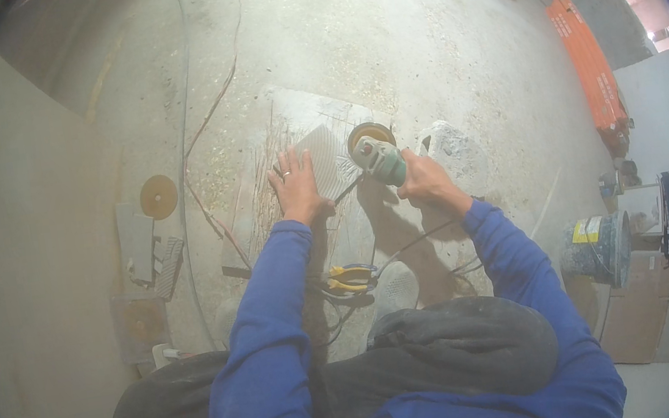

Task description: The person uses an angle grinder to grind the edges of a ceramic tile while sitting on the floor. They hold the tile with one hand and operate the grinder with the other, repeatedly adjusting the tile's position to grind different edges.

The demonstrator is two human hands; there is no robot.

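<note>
My right hand [431,184] is wrapped round the body of a green and grey angle grinder [383,161]. Its round disc [369,130] sits at the right edge of a ribbed grey tile piece [326,159]. Over the left part of that piece lies my left hand [296,189], flat with fingers spread, pressing on it. Under both is a scored, dusty board [354,227] on the floor. Nearer to me, yellow-handled pliers [350,278] lie by my feet. Dust hazes the view, so I cannot tell whether the disc is spinning.
A loose tan disc [158,197] and tile offcuts [168,266] lie at the left. Cables [185,144] cross the floor. To the right are a dusty chunk [450,146], a bucket [615,255] and a long orange package [591,70] against the wall.
</note>
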